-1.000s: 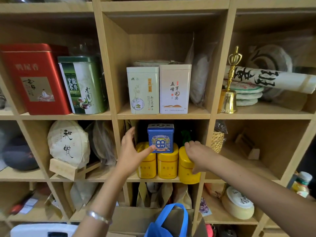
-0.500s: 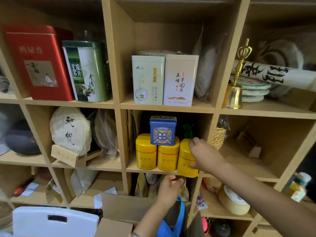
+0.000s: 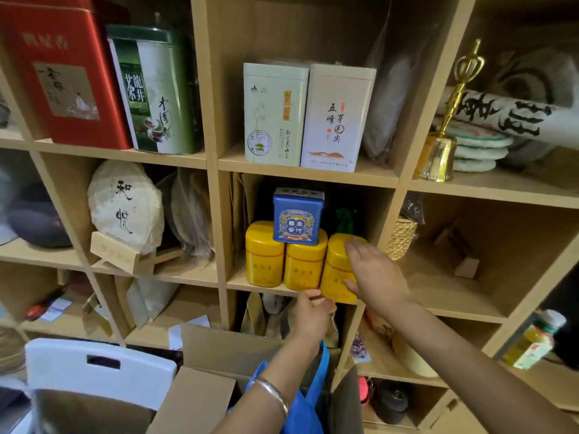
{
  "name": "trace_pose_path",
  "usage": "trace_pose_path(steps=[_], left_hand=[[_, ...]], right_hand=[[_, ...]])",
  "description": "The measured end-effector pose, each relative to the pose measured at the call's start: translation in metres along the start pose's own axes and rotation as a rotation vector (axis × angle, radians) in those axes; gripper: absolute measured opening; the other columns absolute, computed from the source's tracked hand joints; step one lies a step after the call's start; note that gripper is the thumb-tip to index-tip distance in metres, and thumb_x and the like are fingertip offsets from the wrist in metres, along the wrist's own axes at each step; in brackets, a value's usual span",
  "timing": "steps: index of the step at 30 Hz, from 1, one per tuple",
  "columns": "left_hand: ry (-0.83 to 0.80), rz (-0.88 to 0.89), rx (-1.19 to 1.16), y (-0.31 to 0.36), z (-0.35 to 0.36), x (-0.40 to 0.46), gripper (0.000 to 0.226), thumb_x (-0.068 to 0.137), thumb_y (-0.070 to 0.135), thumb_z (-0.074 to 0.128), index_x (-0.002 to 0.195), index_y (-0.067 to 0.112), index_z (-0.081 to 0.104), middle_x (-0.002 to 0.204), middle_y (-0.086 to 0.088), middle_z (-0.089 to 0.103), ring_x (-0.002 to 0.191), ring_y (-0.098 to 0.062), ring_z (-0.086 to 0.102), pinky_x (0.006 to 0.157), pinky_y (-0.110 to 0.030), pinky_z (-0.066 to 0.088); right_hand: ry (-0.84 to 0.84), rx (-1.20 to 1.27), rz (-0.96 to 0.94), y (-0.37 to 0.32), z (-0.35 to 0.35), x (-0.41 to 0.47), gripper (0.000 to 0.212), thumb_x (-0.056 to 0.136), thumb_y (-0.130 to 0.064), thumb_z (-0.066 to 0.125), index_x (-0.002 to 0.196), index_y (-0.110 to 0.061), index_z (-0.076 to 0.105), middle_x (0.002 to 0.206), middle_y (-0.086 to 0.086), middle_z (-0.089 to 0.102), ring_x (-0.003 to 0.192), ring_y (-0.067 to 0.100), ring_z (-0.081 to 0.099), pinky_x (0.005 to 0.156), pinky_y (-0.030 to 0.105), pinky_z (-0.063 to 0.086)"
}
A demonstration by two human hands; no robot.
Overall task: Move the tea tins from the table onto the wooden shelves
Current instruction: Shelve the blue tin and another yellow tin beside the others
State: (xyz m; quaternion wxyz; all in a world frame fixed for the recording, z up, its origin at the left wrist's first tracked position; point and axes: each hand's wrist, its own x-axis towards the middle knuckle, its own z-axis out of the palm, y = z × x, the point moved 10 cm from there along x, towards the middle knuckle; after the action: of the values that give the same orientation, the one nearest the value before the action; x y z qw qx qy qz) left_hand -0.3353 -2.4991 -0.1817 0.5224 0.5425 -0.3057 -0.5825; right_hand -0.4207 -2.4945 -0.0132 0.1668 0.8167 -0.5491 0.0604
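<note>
Three yellow tea tins stand in a row in the middle cubby of the wooden shelves (image 3: 308, 178): the left one (image 3: 263, 255), the middle one (image 3: 302, 266), and the right one (image 3: 336, 270). A small blue tin (image 3: 297, 216) rests on top of the left and middle ones. My right hand (image 3: 374, 274) lies against the right yellow tin, fingers over its top and thumb at its front. The tin overhangs the shelf's front edge. My left hand (image 3: 313, 314) is just below that edge, fingers curled under the tin's base.
Above stand two tall white tins (image 3: 336, 119), a green tin (image 3: 156, 92) and a red tin (image 3: 59, 73). A gold bell (image 3: 438, 151) stands at right, a wrapped tea cake (image 3: 125, 208) at left. Below me are a cardboard box (image 3: 225, 349), a blue bag (image 3: 300, 402) and a white chair (image 3: 94, 368).
My left hand dropped from the blue tin to below the shelf edge, then rose under the right yellow tin. My right hand stayed on that tin. The view tilted down.
</note>
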Motion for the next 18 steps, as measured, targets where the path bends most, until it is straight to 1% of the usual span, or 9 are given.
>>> trace_pose_path(steps=[2,5,7,9,11,14,16,18], left_hand=[[0.018,-0.029,-0.106,-0.004,0.003,0.001,0.029,0.087,-0.001,0.062,0.110,0.010,0.048,0.111,-0.018,0.065,0.105,-0.033,0.065,0.095,-0.041,0.051],[0.044,-0.095,-0.240,-0.015,0.008,-0.002,0.028,0.090,0.000,0.060,0.116,0.005,0.051,0.112,-0.017,0.066,0.101,-0.028,0.066,0.087,-0.035,0.052],[0.017,-0.128,-0.283,-0.019,0.013,-0.004,0.018,0.094,0.006,0.058,0.112,0.004,0.056,0.107,-0.014,0.068,0.090,-0.020,0.067,0.082,-0.030,0.052],[-0.029,-0.143,-0.244,-0.019,0.017,-0.003,0.011,0.096,0.015,0.057,0.103,0.008,0.061,0.100,-0.008,0.070,0.084,-0.012,0.067,0.075,-0.024,0.051],[-0.043,-0.170,-0.233,-0.021,0.018,-0.003,0.014,0.096,0.019,0.056,0.104,0.008,0.061,0.095,-0.003,0.070,0.082,-0.010,0.067,0.071,-0.021,0.050],[-0.041,-0.195,-0.244,-0.023,0.020,-0.002,0.016,0.097,0.017,0.056,0.108,0.007,0.061,0.091,-0.001,0.070,0.081,-0.009,0.068,0.070,-0.021,0.051],[-0.033,-0.214,-0.253,-0.025,0.021,-0.002,0.011,0.096,0.016,0.057,0.102,0.009,0.063,0.091,-0.002,0.071,0.082,-0.010,0.069,0.071,-0.021,0.052],[-0.049,-0.249,-0.273,-0.029,0.024,-0.001,0.010,0.097,0.015,0.054,0.096,0.010,0.063,0.093,-0.004,0.070,0.086,-0.013,0.068,0.074,-0.021,0.052]], right_hand=[[0.000,0.040,0.012,0.002,-0.001,0.000,0.069,0.086,-0.030,0.064,0.142,-0.010,0.030,0.148,0.011,0.038,0.134,0.024,0.038,0.106,0.031,0.036],[0.008,0.120,0.019,0.007,0.001,-0.001,0.067,0.084,-0.029,0.067,0.139,-0.010,0.035,0.144,0.011,0.043,0.131,0.026,0.041,0.104,0.031,0.037],[0.018,0.190,0.038,0.012,0.002,-0.001,0.068,0.084,-0.028,0.068,0.141,-0.009,0.037,0.144,0.012,0.044,0.131,0.028,0.041,0.106,0.033,0.035],[0.026,0.223,0.056,0.016,0.002,-0.002,0.068,0.085,-0.028,0.068,0.143,-0.009,0.038,0.145,0.012,0.043,0.132,0.028,0.040,0.107,0.035,0.035],[0.040,0.202,0.059,0.016,0.003,-0.004,0.066,0.086,-0.028,0.066,0.143,-0.008,0.040,0.142,0.014,0.044,0.130,0.030,0.042,0.105,0.037,0.038],[0.138,0.093,0.063,0.015,-0.001,-0.014,0.061,0.081,-0.029,0.073,0.133,-0.004,0.054,0.121,0.018,0.058,0.112,0.034,0.054,0.092,0.042,0.048],[0.196,0.044,0.062,0.014,-0.004,-0.017,0.060,0.078,-0.029,0.076,0.129,-0.002,0.058,0.113,0.018,0.063,0.103,0.035,0.059,0.086,0.043,0.051],[0.210,0.026,0.049,0.014,-0.006,-0.015,0.059,0.078,-0.027,0.076,0.129,-0.002,0.058,0.113,0.018,0.064,0.102,0.035,0.060,0.085,0.043,0.051]])
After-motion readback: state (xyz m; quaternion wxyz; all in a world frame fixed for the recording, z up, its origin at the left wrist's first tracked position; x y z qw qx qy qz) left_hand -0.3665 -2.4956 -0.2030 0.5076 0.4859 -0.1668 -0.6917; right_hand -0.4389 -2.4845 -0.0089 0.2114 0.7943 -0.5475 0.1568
